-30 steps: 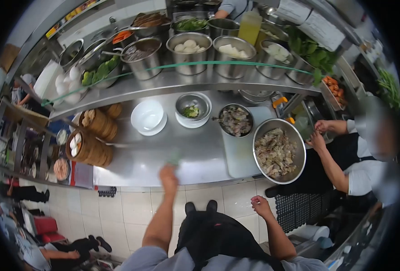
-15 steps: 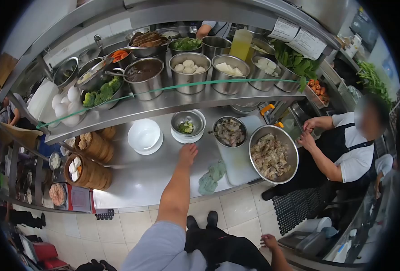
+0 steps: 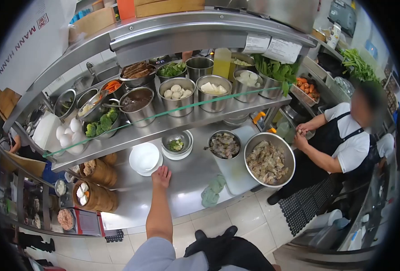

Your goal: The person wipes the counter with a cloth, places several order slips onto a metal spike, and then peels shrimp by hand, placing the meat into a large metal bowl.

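Observation:
My left hand reaches over the steel counter, fingers stretched out and holding nothing. Its fingertips are close to the lower right rim of a white plate, on which a white bowl stands. Just beyond the hand, a small steel bowl with chopped greens sits in a second white dish. To the right are a steel pot of raw shrimp and a wide steel basin of shrimp pieces. My right hand is out of the picture.
A crumpled green cloth lies beside the white cutting board. Bamboo steamers stand at left. Above the counter runs a steel shelf with several food containers and a green-edged glass strip. A co-worker stands at right, hands together.
My left hand has moved left, from below the steel bowl to the white plate, with its fingers extended. My right hand has dropped out of view. The camera view has shifted.

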`<state>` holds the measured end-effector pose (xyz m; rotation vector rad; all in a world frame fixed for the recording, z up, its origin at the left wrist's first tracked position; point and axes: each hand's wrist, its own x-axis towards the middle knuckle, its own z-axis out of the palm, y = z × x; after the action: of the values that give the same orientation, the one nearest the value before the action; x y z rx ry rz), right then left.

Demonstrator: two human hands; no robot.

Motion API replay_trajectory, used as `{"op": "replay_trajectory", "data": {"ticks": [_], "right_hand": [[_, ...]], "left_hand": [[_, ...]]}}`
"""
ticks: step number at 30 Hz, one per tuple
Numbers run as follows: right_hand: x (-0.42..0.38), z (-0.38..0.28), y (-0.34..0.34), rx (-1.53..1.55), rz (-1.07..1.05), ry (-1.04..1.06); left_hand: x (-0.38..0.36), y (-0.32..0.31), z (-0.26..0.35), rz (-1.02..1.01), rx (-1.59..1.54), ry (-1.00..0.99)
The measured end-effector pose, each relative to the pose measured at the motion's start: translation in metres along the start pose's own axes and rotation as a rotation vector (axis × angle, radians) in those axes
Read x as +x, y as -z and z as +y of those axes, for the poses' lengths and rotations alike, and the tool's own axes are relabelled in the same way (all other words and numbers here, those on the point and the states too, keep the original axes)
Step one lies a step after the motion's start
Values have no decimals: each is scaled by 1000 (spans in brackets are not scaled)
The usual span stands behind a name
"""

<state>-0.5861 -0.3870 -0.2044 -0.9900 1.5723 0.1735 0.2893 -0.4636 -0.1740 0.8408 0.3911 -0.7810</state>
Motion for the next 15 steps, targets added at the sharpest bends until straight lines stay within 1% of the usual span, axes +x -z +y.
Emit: {"op": "replay_trajectory", "data": {"ticks": [2,3,4,6,7,9,10,12,13,15], "right_hand": [[18,-16,-2,-200,-67,116],[27,-25,-3,-263,-92,167],[37,-35,-4,-229,-108,157],[61,-55,1,310,-12,-131],[61,-76,-3,289,123,-154],[76,-99,6,300,148,-59],[77,-111,10,299,148,-25],[70,-142,14,197,154,29],[69,-152,16,190,151,19],[69,-167,22,158,151,69]], "left_hand": [[6,19,-1,-60,-155,-88],[2,17,2,-45,-149,-72],[-2,17,5,-33,-145,-76],[-7,20,5,74,66,-7],[-10,19,4,80,68,-10],[-15,14,4,182,-18,121],[-9,16,5,189,-15,119],[9,26,2,19,-15,-71],[12,30,4,32,-14,-68],[18,39,13,33,-115,-43]]}}
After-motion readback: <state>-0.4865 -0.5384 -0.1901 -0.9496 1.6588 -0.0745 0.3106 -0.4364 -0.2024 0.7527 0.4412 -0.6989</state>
